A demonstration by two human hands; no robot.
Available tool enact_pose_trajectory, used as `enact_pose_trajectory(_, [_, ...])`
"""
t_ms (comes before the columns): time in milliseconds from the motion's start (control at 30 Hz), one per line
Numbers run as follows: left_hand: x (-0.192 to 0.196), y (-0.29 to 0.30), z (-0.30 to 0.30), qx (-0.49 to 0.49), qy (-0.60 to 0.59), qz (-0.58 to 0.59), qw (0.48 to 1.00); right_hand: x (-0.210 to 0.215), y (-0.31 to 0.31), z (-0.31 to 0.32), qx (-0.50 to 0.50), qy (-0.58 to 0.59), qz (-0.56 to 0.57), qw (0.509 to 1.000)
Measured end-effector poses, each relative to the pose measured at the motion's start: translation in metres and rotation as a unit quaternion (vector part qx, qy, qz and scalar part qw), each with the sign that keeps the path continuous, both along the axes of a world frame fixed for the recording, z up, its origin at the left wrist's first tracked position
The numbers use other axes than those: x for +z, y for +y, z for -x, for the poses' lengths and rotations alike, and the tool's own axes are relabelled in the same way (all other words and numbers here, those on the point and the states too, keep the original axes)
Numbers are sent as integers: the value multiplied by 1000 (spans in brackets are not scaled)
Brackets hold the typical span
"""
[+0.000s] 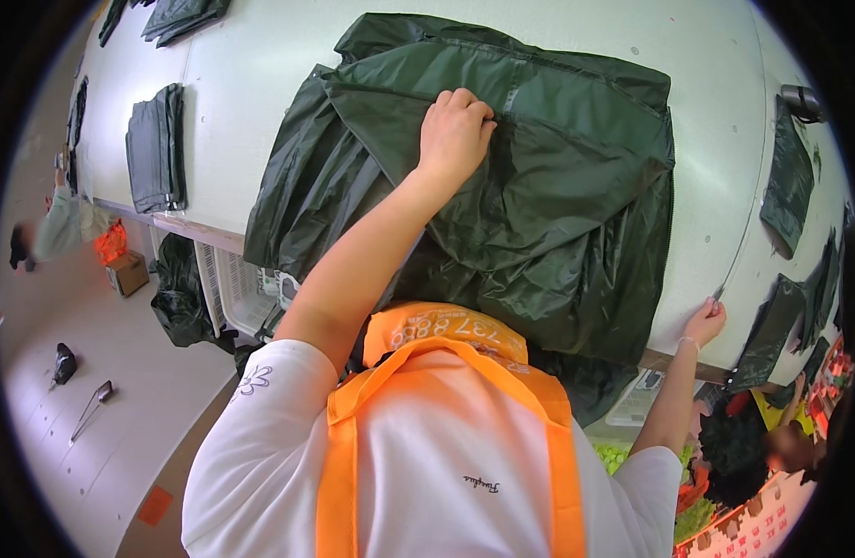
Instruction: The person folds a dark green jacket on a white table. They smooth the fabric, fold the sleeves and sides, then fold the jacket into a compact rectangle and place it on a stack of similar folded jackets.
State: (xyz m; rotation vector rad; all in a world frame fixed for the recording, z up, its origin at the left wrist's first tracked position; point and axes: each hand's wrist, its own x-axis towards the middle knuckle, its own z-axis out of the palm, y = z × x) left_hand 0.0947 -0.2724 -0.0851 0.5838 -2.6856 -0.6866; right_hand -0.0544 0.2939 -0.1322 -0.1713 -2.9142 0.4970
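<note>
A large dark green coated-fabric garment lies spread and rumpled over the white table, its lower part hanging over the near edge in front of me. My left hand reaches to its upper middle, with the fingers curled closed on a fold of the fabric beside a pale seam strip. Off to the right, apart from the garment, my right hand is at the table's near edge. Its fingers are pinched together, and a small dark, thin tip pokes out above them. What that object is, I cannot make out.
Folded dark green garments lie on the table's left side, and more dark pieces lie at the right. White plastic crates stand below the near edge. A cardboard box is on the floor. Other people are at the far left and lower right.
</note>
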Motion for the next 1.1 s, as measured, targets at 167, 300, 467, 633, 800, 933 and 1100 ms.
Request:
enact_pose_trajectory(167, [-3,-4,-1,-23,20,-3,1000,0,8,32,-8,38,77,996])
enact_pose_trajectory(300, [-2,-9,-4,-31,40,-13,999,93,-222,7,156,-23,241,958])
enact_pose_trajectory(467, [0,-15,-4,-35,58,-22,997,124,-403,-58,478,-59,88,872])
enact_pose_trajectory(633, [-1,-16,-5,-32,75,-41,996,82,-447,-63,557,6,-23,830])
enact_pose_trajectory(800, [-4,-17,-7,-24,78,-53,995,79,-454,-60,560,8,-54,826])
enact_pose_trajectory(933, [-4,-16,-6,-22,80,-54,995,78,-453,-59,562,10,-56,825])
enact_pose_trajectory(1100, [24,-24,-34,-44,70,-111,990,78,-452,-60,539,-20,2,842])
